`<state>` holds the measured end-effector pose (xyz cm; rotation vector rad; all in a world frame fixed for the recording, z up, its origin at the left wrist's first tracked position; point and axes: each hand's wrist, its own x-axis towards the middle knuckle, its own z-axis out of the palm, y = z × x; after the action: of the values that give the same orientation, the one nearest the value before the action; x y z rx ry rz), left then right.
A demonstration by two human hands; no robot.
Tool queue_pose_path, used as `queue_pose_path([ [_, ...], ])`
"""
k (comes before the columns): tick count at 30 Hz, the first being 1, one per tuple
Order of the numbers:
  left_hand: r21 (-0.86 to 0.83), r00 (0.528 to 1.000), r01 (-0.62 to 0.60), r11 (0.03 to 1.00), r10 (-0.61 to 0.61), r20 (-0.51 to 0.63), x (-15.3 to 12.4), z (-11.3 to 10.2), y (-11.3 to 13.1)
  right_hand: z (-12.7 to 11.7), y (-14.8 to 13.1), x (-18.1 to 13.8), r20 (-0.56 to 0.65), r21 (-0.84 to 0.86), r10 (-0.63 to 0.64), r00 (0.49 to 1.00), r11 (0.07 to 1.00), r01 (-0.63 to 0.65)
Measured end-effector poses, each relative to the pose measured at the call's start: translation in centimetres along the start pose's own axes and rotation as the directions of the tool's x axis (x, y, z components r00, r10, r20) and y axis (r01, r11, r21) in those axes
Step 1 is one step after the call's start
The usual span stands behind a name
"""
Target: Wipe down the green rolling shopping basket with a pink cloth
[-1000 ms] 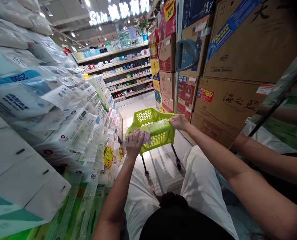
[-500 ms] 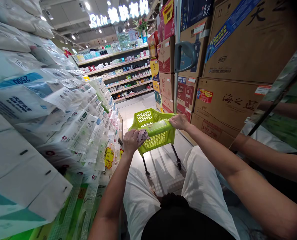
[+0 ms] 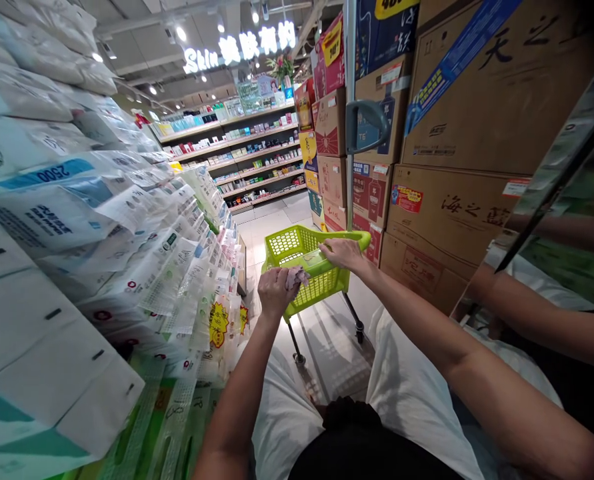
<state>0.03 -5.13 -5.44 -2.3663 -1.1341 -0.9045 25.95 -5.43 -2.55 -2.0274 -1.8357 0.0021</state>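
Left hand (image 3: 274,289) clamps crumpled pinkish cloth (image 3: 297,277), right hand (image 3: 345,255) grips lime-green plastic cart (image 3: 319,268); veering left could snag white plastic-wrapped packs (image 3: 177,257).

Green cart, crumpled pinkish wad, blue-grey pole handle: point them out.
Green cart (image 3: 321,287), head view: near mesh wall.
Crumpled pinkish wad (image 3: 297,276), head view: middle of folds.
Blue-grey pole handle (image 3: 367,107), head view: upper bar.

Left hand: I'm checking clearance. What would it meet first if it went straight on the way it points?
The green cart's handle, which the left hand, holding a crumpled cloth, seems to grip; beyond it, probably the basket's far wall, though depth is unclear.
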Motion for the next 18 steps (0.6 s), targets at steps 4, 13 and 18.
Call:
queue_pose_path([
  [4,-0.069,1.0,-0.008,0.998,0.008,-0.005,-0.1,-0.4,0.2,0.0,1.2,0.0,-0.037,0.003,-0.024,0.999,1.0,0.024],
  [13,-0.045,0.961,-0.17,0.984,0.156,-0.226,-3.9,2.2,-1.0,0.5,2.5,0.2,-0.092,0.027,-0.072,0.993,0.997,0.074],
  [18,-0.035,0.952,-0.158,0.987,0.143,-0.271,-2.5,1.6,-0.2,0.3,2.7,0.4,-0.091,0.044,-0.099,0.991,0.994,0.103],
])
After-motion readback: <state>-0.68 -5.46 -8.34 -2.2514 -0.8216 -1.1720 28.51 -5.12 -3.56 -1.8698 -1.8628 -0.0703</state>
